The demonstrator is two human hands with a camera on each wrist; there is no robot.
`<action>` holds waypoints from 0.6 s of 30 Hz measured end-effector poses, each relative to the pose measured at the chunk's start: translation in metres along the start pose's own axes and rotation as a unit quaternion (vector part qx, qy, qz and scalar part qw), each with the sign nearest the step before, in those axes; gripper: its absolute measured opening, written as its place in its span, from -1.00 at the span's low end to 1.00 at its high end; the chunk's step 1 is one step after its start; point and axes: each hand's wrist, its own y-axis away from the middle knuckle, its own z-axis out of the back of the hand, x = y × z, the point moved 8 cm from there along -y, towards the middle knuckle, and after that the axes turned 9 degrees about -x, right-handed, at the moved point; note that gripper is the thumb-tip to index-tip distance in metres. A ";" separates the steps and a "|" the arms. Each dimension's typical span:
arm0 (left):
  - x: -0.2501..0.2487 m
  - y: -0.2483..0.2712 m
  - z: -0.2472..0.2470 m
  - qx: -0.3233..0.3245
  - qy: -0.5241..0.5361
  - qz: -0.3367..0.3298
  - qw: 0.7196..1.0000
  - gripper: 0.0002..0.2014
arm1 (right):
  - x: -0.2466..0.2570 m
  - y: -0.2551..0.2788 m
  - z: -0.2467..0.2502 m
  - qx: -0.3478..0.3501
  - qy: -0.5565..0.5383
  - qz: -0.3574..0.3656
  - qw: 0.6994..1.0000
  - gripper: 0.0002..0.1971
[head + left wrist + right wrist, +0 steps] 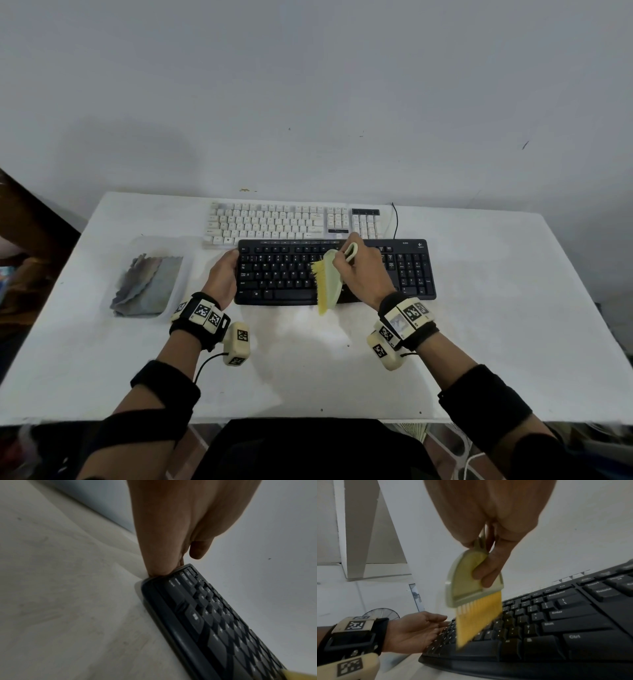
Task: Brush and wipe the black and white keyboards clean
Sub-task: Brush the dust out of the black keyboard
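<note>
A black keyboard (404, 270) lies across the middle of the white table (513, 308), with a white keyboard (274, 221) just behind it. My right hand (359, 270) grips a pale green brush (330, 277) by its loop handle; the yellow bristles (476, 620) sweep over the black keyboard's (565, 626) middle keys. My left hand (222, 277) rests against that keyboard's left end with straight fingers (159, 568) pressing its edge (154, 586). The left hand (412, 631) also appears in the right wrist view.
A clear tray (181, 298) holding a grey folded cloth (147, 284) sits left of the keyboards. A black cable (396, 219) runs from the white keyboard's right end. The wall stands right behind the table's far edge.
</note>
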 end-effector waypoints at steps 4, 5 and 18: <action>0.003 -0.004 0.004 -0.009 -0.001 0.001 1.000 -0.60 | -0.001 -0.009 0.015 -0.113 -0.030 -0.020 0.993 -0.83; 0.003 -0.005 0.005 -0.011 -0.002 0.002 1.000 -0.59 | 0.000 -0.011 0.014 -0.129 -0.038 -0.022 0.991 -0.83; 0.007 -0.012 0.006 -0.009 0.005 0.003 1.000 -0.60 | 0.005 -0.006 -0.013 -0.027 -0.024 -0.021 0.999 -0.84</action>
